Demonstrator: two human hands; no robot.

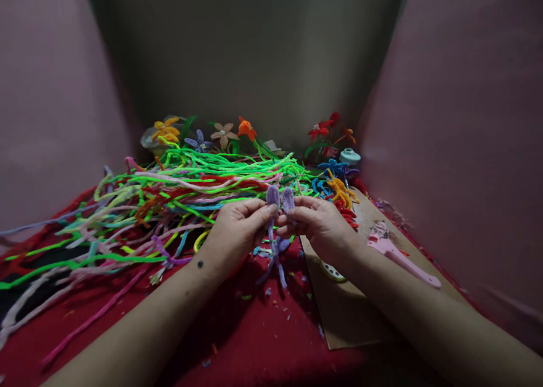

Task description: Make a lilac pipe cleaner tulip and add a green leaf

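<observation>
Both my hands meet at the middle of the red cloth. My left hand and my right hand each pinch a purple pipe cleaner piece. The piece has two looped petals at the top, between my fingertips. Its loose ends hang down toward the cloth. Fingers of both hands are closed round it.
A big heap of pipe cleaners in green, pink, red and white spreads to the left. Finished pipe cleaner flowers stand along the back wall, more flowers at the right. A cardboard sheet carries a pink tool.
</observation>
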